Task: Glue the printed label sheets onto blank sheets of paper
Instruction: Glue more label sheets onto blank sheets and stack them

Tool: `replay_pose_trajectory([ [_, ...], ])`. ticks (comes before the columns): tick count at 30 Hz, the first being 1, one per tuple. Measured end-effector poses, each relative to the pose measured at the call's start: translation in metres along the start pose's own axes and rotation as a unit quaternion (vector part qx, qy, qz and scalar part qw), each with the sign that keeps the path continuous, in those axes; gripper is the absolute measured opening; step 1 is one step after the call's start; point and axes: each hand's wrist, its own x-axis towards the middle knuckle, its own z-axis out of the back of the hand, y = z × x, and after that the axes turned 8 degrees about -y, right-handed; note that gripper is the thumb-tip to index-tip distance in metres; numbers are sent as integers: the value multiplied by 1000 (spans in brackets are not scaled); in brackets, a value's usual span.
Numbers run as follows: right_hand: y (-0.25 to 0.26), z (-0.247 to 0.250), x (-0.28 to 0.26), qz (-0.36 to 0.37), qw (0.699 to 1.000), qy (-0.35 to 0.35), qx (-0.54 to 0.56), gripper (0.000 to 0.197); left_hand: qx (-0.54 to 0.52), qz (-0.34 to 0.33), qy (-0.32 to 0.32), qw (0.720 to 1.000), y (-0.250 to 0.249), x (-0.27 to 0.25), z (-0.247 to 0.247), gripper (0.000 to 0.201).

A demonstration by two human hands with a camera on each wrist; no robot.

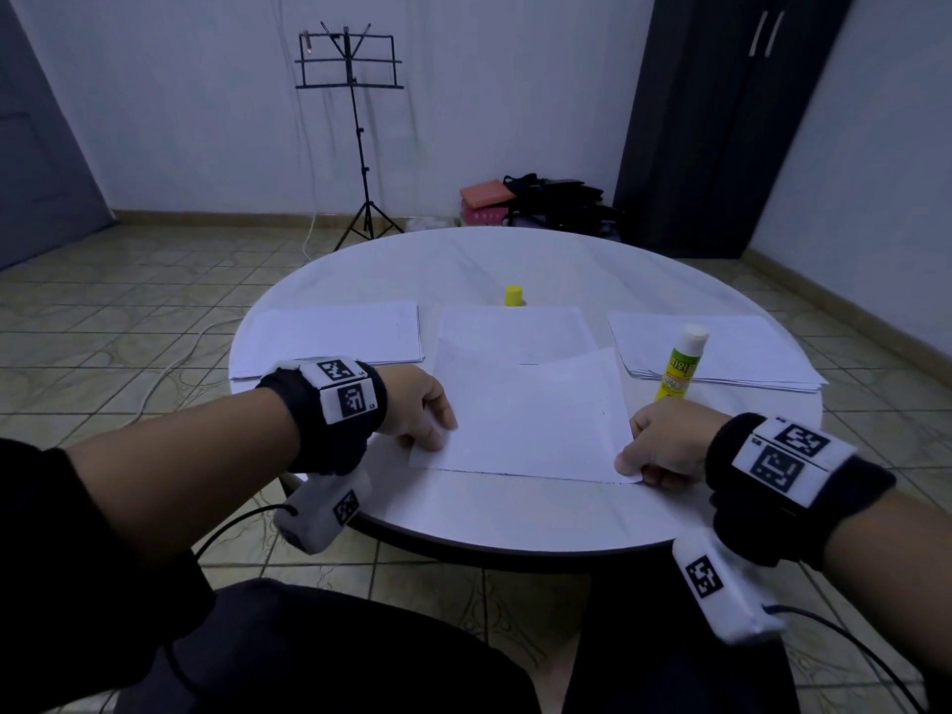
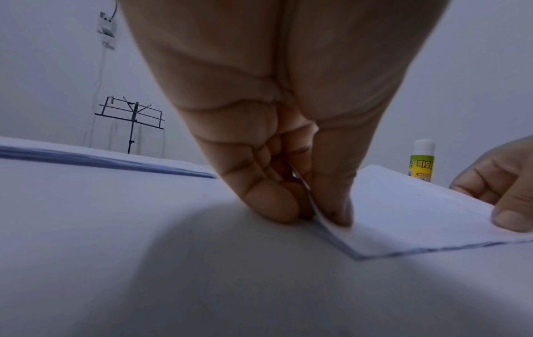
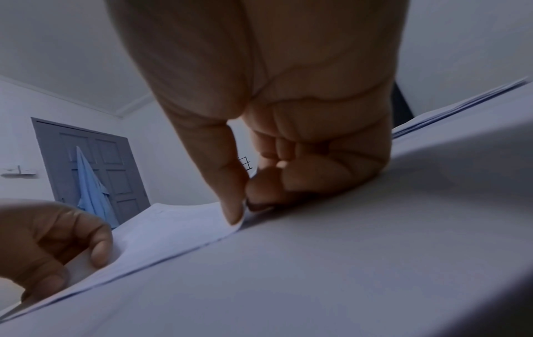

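Note:
A white sheet of paper (image 1: 530, 420) lies slightly askew at the near middle of the round table (image 1: 515, 512), overlapping another sheet (image 1: 510, 332) behind it. My left hand (image 1: 430, 422) pinches its left edge (image 2: 331, 230), thumb on top and fingers beneath. My right hand (image 1: 654, 448) pinches the near right corner (image 3: 239, 224) the same way. The sheet (image 3: 161, 230) bows a little between the hands. A yellow-green glue stick (image 1: 680, 365) stands uncapped just beyond my right hand, also visible in the left wrist view as the glue stick (image 2: 422, 159). Its yellow cap (image 1: 514, 295) stands at the far middle.
One stack of paper (image 1: 329, 337) lies at the left of the table, another stack (image 1: 721, 353) at the right. A music stand (image 1: 355, 131), bags (image 1: 541, 195) and a dark cabinet (image 1: 721, 121) are on the floor beyond the table.

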Motion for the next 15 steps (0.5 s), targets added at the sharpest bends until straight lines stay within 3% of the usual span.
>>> replay_pose_trajectory([
  [7, 6, -1, -4, 21, 998, -24, -58, 25, 32, 3, 3, 999, -1, 3, -1, 22],
  [10, 2, 5, -6, 47, 993, -32, -100, 70, 70, 17, 14, 997, -3, 3, 2, 27],
  [15, -1, 13, -8, 68, 987, 5, -142, 60, 202, 11, 50, 978, -17, 3, 16, 42],
])
